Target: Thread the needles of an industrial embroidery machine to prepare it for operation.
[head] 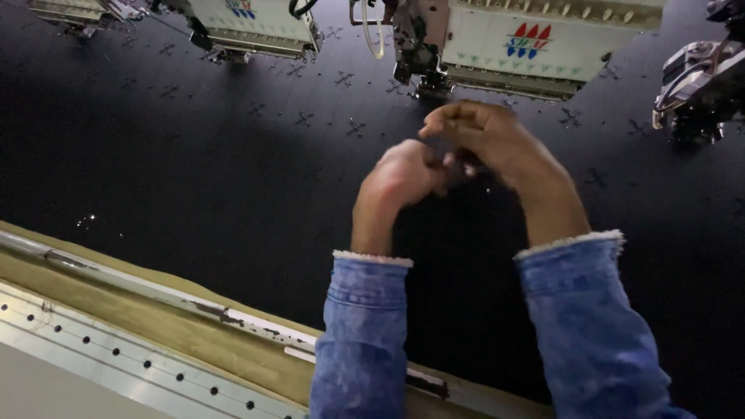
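Item: two bare hands raised over a wide sheet of black fabric point(194, 178), seen from the head camera.

Left hand point(403, 174): curled into a loose fist, wrist bent, knuckles turned toward the other hand. Fingertips meet those of the right hand. Whether anything lies inside the fist cannot be told.

Right hand point(485, 136): fingers bent and bunched, arched over the left hand. Thumb and fingertips are pressed together where the two hands touch, as one pinches something very fine, perhaps a thread; none is visible, so what it grips cannot be told.

Sleeves: blue denim sleeves point(365, 334) with pale fleece cuffs, one on each forearm.

Black fabric: stretched flat across the machine bed, likely held taut for stitching. Small cross-shaped stitched motifs point(355, 126) are spaced over it in rows. The hands hover above it, just below the nearest stitching head.

Stitching heads: one pale embroidery head point(535, 43) directly beyond the hands, a second point(256, 23) to the left, and a metal part of a third point(698, 85) at the right edge. All stand over the fabric's far side.

Frame rail point(140, 291): a tan and metal bar with a row of holes, running along the fabric's near edge, apparently clamping it.

Containers: none in view.
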